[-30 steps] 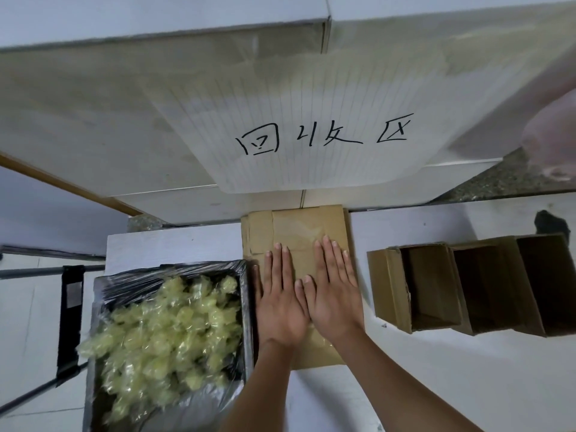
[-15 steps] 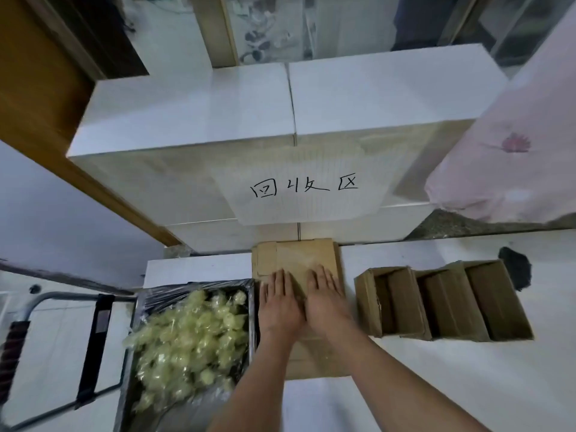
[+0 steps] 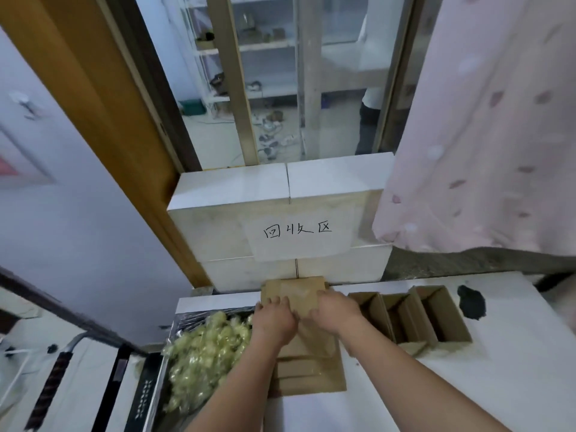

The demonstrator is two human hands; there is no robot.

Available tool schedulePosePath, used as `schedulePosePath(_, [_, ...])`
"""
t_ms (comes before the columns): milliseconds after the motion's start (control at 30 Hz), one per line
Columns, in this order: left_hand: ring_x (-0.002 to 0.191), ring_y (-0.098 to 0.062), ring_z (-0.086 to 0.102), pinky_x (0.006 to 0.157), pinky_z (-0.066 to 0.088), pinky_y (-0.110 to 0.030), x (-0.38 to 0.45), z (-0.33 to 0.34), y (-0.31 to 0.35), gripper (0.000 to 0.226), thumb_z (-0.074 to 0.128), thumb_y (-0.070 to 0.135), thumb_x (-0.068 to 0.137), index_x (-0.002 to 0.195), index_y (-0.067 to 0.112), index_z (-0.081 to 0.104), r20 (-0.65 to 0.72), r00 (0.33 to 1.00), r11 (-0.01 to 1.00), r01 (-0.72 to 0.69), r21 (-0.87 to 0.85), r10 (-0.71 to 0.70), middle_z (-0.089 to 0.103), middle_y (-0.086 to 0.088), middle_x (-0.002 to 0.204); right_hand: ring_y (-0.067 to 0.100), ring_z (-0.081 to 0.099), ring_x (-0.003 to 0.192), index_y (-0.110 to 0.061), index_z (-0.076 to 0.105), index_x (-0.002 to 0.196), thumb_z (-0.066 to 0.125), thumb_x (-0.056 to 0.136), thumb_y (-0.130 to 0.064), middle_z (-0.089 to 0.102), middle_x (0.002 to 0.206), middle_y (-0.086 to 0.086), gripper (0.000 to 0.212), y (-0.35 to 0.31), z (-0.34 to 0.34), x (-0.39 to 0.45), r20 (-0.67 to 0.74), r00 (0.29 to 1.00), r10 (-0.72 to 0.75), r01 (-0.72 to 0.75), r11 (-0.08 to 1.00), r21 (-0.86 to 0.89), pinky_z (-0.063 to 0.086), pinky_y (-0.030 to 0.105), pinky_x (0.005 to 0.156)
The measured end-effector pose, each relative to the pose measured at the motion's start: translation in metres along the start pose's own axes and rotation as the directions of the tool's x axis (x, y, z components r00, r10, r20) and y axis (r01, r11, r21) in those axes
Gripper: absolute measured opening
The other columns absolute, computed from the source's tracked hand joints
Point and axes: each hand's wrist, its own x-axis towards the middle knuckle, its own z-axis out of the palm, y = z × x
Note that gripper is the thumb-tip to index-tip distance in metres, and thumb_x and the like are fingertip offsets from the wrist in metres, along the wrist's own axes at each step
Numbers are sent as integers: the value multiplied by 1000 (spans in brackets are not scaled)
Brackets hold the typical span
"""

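A stack of flattened brown cardboard boxes lies on the white table, its far end against the white blocks. Both of my hands are on top of the stack. My left hand sits on the stack's left side, and its fingers are bent with the tips on the top sheet. My right hand is beside it on the right, its fingers curled round the top sheet's far part. How firmly either hand holds the sheet is hard to see.
A foil-lined bin of pale yellow wrapped pieces stands left of the stack. Three open cardboard boxes stand in a row to the right. White blocks with a handwritten paper sign rise behind. A pink curtain hangs at right.
The camera has tilted up, and the window and room beyond now show. My fingers, flat on the cardboard before, are now curled on the top sheet.
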Motion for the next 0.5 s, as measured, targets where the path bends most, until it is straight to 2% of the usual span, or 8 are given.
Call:
schedulePosePath(233, [132,-34,43,111,33,-44,-63,17,29,50,29,41,105,142,10,42,-65,995,996,-77,45,80,49,-14,145,32,50,124,-11,44,140,39,100,-45,51,139,15,53,13,18,-80,-87,994,64,-72,992,-101,42,41,99])
schedulePosePath(367, [134,-34,42,112,32,-46,-100,46,54,52,27,41,105,145,10,40,-36,990,990,-137,12,137,46,-15,147,32,52,123,-10,46,139,39,100,-50,52,137,15,56,30,39,-129,-119,987,109,-123,985,-120,42,41,100])
schedulePosePath(500, [139,-34,38,116,30,-47,-134,67,83,55,24,39,107,152,8,33,7,982,982,-188,31,188,40,-15,153,28,54,120,-13,50,134,41,100,-51,56,133,10,52,53,57,-174,-107,979,173,-182,980,-85,45,37,93])
